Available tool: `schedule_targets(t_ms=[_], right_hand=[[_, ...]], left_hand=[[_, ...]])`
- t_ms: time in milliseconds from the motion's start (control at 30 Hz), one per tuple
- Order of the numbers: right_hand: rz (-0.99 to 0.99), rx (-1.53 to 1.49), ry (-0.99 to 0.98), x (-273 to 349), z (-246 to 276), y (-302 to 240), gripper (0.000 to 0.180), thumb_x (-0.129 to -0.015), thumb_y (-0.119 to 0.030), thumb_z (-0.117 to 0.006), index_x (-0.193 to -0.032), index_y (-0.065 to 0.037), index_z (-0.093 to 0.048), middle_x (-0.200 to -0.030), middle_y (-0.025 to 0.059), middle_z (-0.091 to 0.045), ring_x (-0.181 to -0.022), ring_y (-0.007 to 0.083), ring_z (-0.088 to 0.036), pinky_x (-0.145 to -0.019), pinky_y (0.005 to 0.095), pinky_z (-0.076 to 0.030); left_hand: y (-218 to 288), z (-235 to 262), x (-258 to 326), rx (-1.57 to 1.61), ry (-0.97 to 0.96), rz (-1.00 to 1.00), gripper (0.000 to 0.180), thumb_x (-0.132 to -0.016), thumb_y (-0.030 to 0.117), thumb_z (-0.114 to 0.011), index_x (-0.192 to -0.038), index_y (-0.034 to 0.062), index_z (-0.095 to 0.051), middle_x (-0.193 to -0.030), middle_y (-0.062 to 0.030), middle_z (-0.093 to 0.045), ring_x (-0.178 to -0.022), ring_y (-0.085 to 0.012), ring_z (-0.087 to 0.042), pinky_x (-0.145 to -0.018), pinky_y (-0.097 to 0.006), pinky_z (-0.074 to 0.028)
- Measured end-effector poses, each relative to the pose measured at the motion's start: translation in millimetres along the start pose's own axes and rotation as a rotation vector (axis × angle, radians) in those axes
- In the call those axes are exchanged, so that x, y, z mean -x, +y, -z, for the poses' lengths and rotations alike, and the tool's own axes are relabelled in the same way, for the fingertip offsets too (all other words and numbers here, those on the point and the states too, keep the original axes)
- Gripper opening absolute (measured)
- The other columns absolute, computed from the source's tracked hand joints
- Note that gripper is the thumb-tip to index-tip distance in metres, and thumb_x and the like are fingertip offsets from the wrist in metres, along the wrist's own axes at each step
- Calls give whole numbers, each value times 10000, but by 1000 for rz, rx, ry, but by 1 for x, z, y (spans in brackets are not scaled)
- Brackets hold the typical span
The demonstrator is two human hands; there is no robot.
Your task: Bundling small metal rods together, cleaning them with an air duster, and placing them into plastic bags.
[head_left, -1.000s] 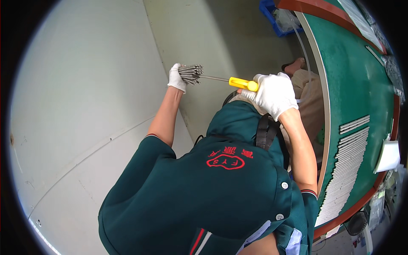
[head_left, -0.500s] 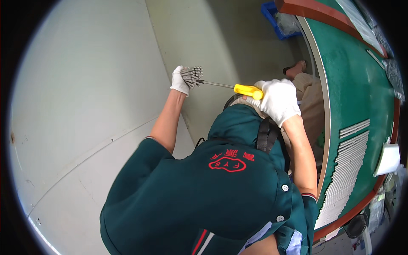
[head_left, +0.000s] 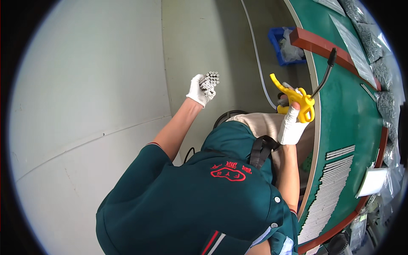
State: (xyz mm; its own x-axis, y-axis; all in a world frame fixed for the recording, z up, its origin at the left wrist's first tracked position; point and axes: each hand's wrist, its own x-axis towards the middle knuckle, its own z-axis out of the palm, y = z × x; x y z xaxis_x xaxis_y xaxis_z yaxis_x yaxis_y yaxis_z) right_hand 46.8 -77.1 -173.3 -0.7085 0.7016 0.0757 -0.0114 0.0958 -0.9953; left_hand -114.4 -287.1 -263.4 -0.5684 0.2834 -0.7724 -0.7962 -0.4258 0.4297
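Observation:
In my gloved left hand point(head_left: 199, 92) is a bundle of thin metal tubes point(head_left: 210, 83), their round hollow ends facing up. My fingers are wrapped round the bundle, away from the bench and in front of the pale wall. On the right, my gloved right hand point(head_left: 293, 126) holds a yellow air blow gun point(head_left: 304, 103) near the bench edge. Its dark nozzle points up and right over the bench, clear of the tubes. A pale hose hangs behind the gun. The bare thumb shows on the gun; most other fingers are hidden.
The green bench point(head_left: 335, 110) runs down the right side, with a long row of metal rods point(head_left: 327, 195) on it. A red-brown bar point(head_left: 327, 44) crosses its far part. A blue crate point(head_left: 276, 42) holds plastic bags. Bagged parts point(head_left: 384, 104) line the outer edge.
The blow gun's nozzle has swung from the tubes to over the bench, and my right hand has turned. My left hand has shifted right, and the tube ends now face up.

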Motion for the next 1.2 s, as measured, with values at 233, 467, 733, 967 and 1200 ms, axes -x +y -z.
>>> schedule_targets(t_ms=[233,467,733,967,1200], right_hand=[[55,5,107,-4,-3,-9,625,-817,-531,-568,-1164,-25,-445,-964,101,-606,-755,135,-577,-613,254,-493],[226,60,199,-19,3,-48,642,-841,-573,-492,-1146,-8,-486,-860,96,-580,-690,172,-586,-613,294,-500],[247,-114,399,-69,5,-102,266,-804,-184,-684,-967,4,-592,-918,67,-624,-780,121,-563,-726,246,-443],[416,469,438,-105,-18,-92,304,-710,-321,-725,-863,-66,-665,-690,104,-577,-633,264,-555,-592,374,-438],[396,665,522,-121,-20,-68,417,-647,-429,-723,-852,-71,-658,-792,123,-618,-759,305,-576,-678,408,-447]], left_hand=[[-10,12,-21,162,-216,188,371,-815,412,-392,-690,96,-539,-496,-58,-476,-359,-181,-292,-431,-305,-243],[-16,-25,-10,103,-113,167,324,-830,392,-441,-638,144,-517,-495,-26,-420,-412,-190,-306,-437,-312,-258],[-32,-29,-17,-15,-186,138,312,-817,389,-456,-653,133,-529,-456,-11,-387,-367,-176,-252,-397,-305,-218],[-45,-60,-10,-63,-241,167,252,-788,278,-469,-587,124,-481,-442,-22,-363,-357,-165,-237,-382,-302,-197],[-49,-66,-17,-130,-285,184,303,-831,367,-417,-672,127,-510,-465,-20,-347,-389,-188,-287,-396,-321,-238]])
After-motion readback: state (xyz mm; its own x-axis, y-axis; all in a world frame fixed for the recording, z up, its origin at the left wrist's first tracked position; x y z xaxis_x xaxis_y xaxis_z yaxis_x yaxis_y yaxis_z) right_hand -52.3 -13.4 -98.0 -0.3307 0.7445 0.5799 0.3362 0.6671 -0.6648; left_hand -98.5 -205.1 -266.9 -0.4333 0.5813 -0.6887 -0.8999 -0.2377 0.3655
